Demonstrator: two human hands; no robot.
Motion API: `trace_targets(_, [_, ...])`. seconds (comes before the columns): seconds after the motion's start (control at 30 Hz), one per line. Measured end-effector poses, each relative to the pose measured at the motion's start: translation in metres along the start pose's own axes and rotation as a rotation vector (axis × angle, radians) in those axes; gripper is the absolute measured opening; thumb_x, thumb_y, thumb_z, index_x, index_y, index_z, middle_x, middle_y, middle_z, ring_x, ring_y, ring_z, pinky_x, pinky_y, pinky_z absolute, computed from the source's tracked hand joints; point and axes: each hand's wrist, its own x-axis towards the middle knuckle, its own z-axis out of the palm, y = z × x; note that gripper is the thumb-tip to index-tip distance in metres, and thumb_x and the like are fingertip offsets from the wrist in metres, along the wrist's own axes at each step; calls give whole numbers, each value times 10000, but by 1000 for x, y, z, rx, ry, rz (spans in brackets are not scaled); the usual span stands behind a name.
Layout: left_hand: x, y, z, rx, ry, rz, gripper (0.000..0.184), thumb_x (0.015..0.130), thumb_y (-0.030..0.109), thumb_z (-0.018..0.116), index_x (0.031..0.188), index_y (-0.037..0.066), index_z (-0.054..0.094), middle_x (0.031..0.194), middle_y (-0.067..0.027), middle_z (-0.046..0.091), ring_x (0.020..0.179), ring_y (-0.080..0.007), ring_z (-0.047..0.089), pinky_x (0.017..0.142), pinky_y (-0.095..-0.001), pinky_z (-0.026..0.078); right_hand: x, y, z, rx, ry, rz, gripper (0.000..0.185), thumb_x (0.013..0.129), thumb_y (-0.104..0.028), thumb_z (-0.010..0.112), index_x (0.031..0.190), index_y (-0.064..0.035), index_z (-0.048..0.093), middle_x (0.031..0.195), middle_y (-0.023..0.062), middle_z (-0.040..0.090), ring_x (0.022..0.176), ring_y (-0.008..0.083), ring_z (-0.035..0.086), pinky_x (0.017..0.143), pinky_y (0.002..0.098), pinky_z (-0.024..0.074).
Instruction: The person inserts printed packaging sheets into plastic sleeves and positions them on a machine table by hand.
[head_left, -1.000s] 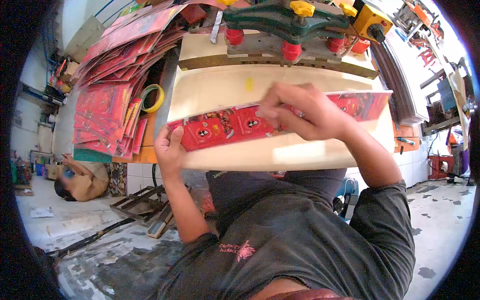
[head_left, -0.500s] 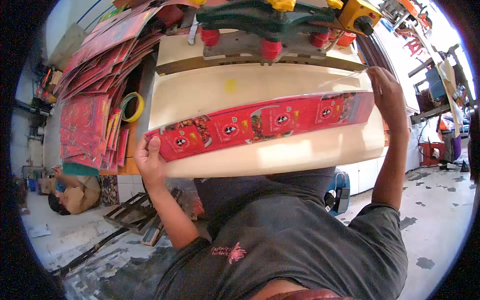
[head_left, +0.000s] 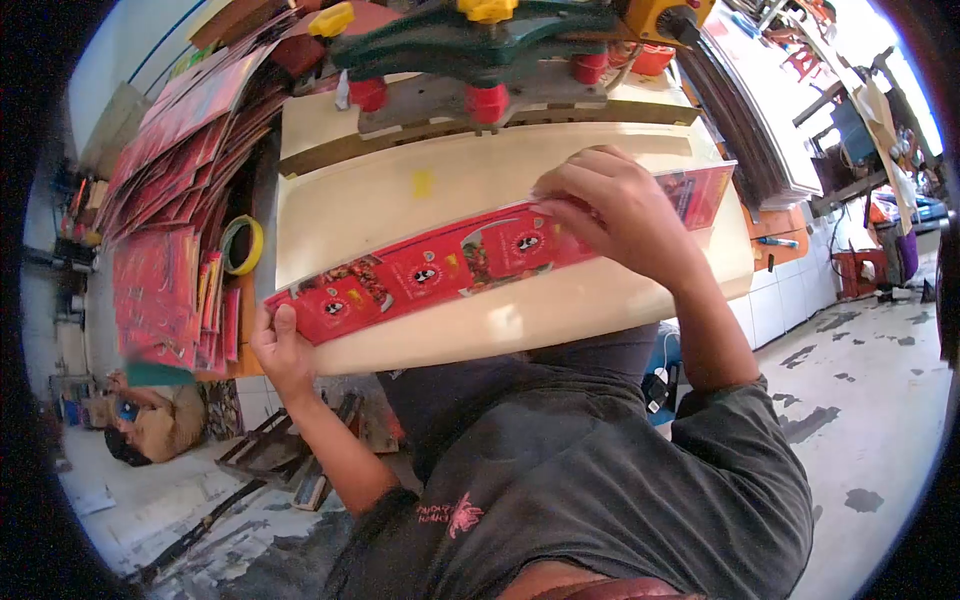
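A long red printed strip (head_left: 385,300) with food pictures and round logos lies slantwise over a pale board (head_left: 440,348). It looks to be in a clear plastic sleeve. My left hand (head_left: 285,350) grips its left end, thumb on top. Toward the right part of the strip, my right hand (head_left: 625,215) has its fingers bent and drawn together at the upper edge, covering part of the print. Whatever is between those fingertips is hidden. The strip's right end sticks out beyond this hand.
A green clamp-like machine (head_left: 450,48) with red feet (head_left: 486,103) stands behind the board. Stacked red printed sheets (head_left: 165,180) and a yellow tape roll (head_left: 258,252) are at left. Flat panels (head_left: 765,130) are stacked at right. Another person (head_left: 165,425) is low at far left.
My right hand has moved left from the strip's far right end to its upper edge. The clear film stretched from that hand no longer shows. My left hand keeps its hold.
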Motion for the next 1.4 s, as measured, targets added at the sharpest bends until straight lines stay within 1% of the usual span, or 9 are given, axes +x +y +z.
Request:
trace_targets(0.2, [0,-5,-4,-59,-3,-20,360,996,269,699,1180,-31,625,1125,-80,678,1038,-157,620,979,-334,474,-6,-8,6,180,162,160,127,959,-128,681,936,-9,646,835,121,674,772,280,664,717,364,521])
trace_targets(0.4, [-1,-15,-20,-14,-42,72,361,1020,282,661,1201,-26,606,1109,-74,662,1016,-154,609,960,-340,476,-29,14,-10,-53,546,293,146,964,-151,667,911,-27,611,805,142,646,733,341,631,695,447,484])
trace_targets(0.67, [-3,-9,-18,-61,252,59,263,1032,266,635,1107,15,607,1061,-76,675,992,-163,640,922,-356,515,-99,67,-109,-617,737,433,133,1007,-143,606,948,-26,629,820,134,653,742,274,655,711,395,510])
trace_targets(0.7, [-2,-6,-15,-97,230,80,259,1036,268,626,1110,20,608,1051,-75,676,985,-167,645,906,-354,523,-118,91,-128,-700,724,419,201,1054,-214,585,997,-34,653,826,77,652,728,179,630,696,330,509])
trace_targets(0.8, [0,-11,-24,-118,220,120,246,1042,264,612,1118,30,611,1040,-73,676,967,-179,656,875,-358,539,-164,145,-190,-977,717,449,254,1069,-253,562,979,-18,590,825,144,639,714,229,617,660,356,503])
trace_targets(0.83, [0,-18,-38,-94,226,96,346,998,304,668,1202,34,601,1144,-80,655,1063,-217,636,949,-405,527,-175,152,-205,-866,795,580,246,1051,-240,510,985,-16,586,959,206,658,905,425,651,785,472,501])
trace_targets(1.03, [4,-13,-29,-68,266,60,375,961,325,720,1184,43,615,1172,-75,658,1093,-238,639,979,-439,530,-251,206,-289,-1091,985,835,353,1020,-330,578,936,7,642,878,209,701,830,389,684,774,466,505])
trace_targets(1.2, [8,-16,-36,-72,192,31,277,1032,268,640,1148,17,623,1062,-63,683,952,-151,667,852,-330,561,-199,126,-247,-238,933,642,269,1044,-284,626,905,-55,657,750,-4,611,632,64,548,563,236,398])
trace_targets(1.4, [12,-10,-26,0,276,-50,287,1032,291,643,1118,17,633,1050,-54,684,930,-142,668,822,-322,569,-139,6,-174,334,531,390,259,1022,-212,629,904,8,562,708,110,578,544,156,569,491,264,442])
